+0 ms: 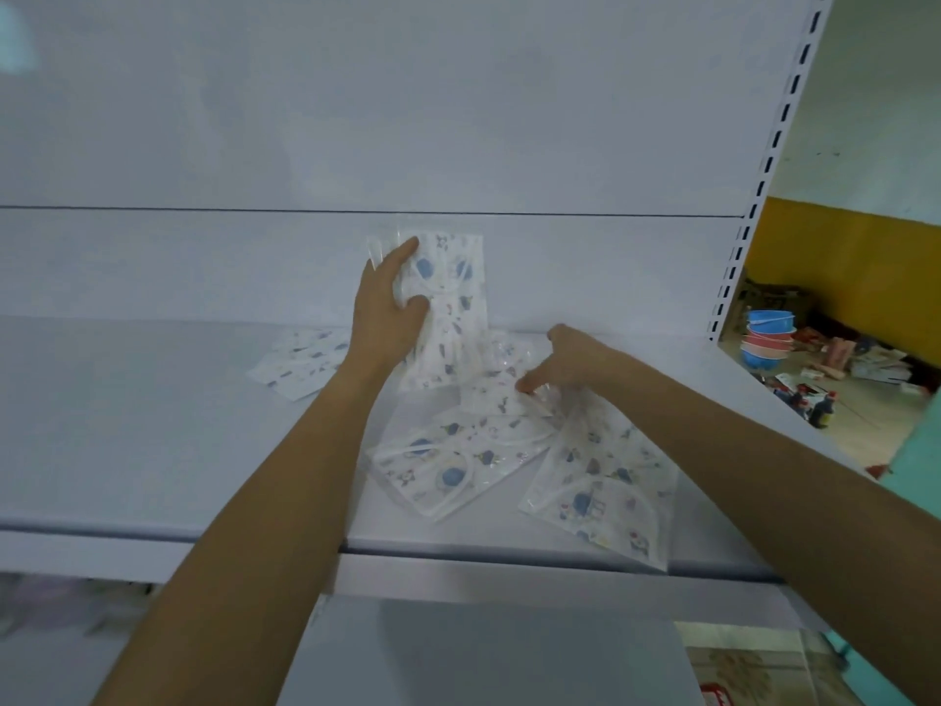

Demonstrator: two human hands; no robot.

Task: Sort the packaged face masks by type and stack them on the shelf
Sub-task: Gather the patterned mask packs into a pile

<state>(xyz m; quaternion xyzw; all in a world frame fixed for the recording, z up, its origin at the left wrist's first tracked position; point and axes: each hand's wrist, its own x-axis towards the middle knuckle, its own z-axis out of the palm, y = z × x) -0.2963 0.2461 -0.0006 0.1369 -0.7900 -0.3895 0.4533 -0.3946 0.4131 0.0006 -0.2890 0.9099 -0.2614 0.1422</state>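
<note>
Tugging the loose pack (494, 394) your right hand (570, 366) pinches, left hand (387, 308) gripping the upright pack (453, 298), could sweep the front-edge pack (606, 501) off the shelf (153, 450)

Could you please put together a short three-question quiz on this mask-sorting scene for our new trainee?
1. True or false: the left hand holds a mask packet upright, near the back of the shelf.
2. Multiple choice: the right hand is A) resting idle on the shelf's front edge, B) pinching a loose packet that lies on the shelf, C) holding a bottle.
3. Fill in: the small flat stack lies to the ____ of the left hand.

Key: 1 true; 2 B; 3 left.
</note>
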